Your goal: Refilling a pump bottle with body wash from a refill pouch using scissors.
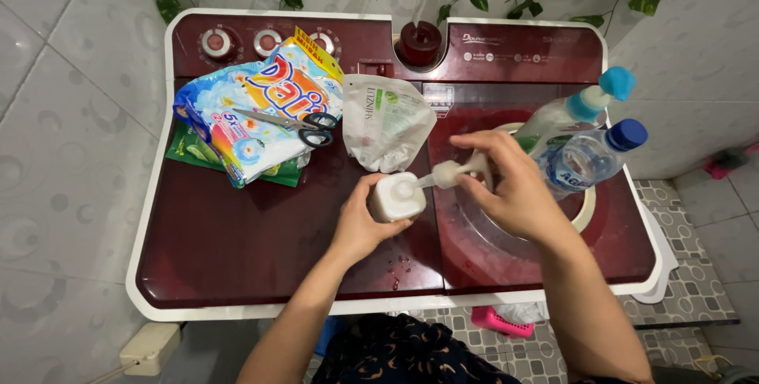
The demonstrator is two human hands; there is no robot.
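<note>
The left hand [360, 222] grips a small white bottle [397, 198], which stands on the dark red lid of the washing machine [237, 242], near the middle. The right hand [514, 190] has its fingers closed around the white pump head [457, 171], just right of the bottle's open neck. Far left lie detergent bags [253, 119] with scissors [304, 125] on top; a white pouch [387, 119] lies behind the bottle.

Maroon washing machine top [237, 250] bears detergent packets [245, 115], pouch [387, 119], bottles [589, 155].
</note>
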